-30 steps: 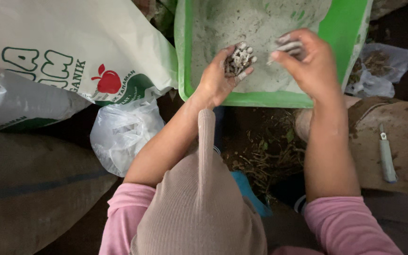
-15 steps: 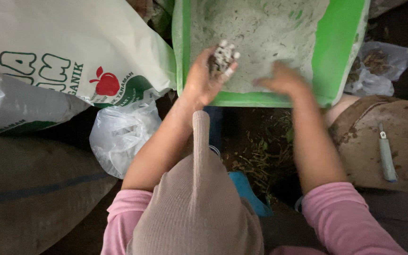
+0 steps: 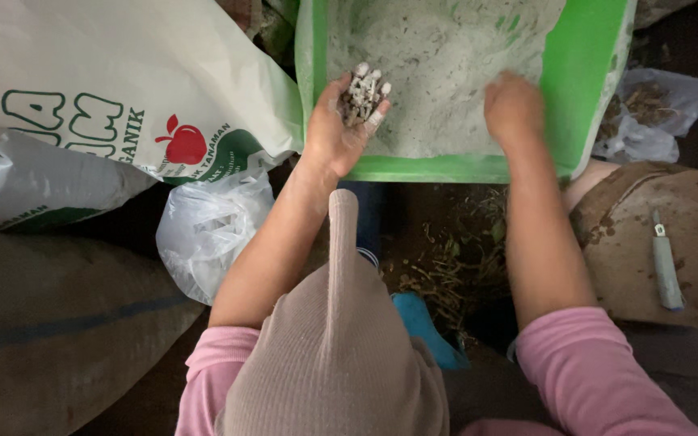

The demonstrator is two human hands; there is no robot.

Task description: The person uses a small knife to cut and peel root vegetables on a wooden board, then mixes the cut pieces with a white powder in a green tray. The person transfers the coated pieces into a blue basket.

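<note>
My left hand (image 3: pixel 339 129) is cupped palm-up over the near left part of a green tray (image 3: pixel 591 97), holding a bunch of small dusty grey sticks (image 3: pixel 363 95). Pale grey powder (image 3: pixel 438 56) covers the tray's floor. My right hand (image 3: pixel 513 105) rests palm-down in that powder, fingers pointing away; I cannot see anything in it. Both forearms come out of pink sleeves. A beige knitted cloth (image 3: pixel 337 347) hangs between my arms and hides the ground just below.
A big white printed sack (image 3: pixel 107 89) lies at the left, with a crumpled clear plastic bag (image 3: pixel 208 234) below it and a brown burlap sack (image 3: pixel 42 323) further down. At the right a small knife (image 3: pixel 666 266) lies on a brown earthy lump (image 3: pixel 672 202). Dry plant scraps (image 3: pixel 446 266) cover the ground.
My right hand has dropped from near the left hand down into the powder on the tray. The left hand has stayed cupped around the sticks, shifting only slightly.
</note>
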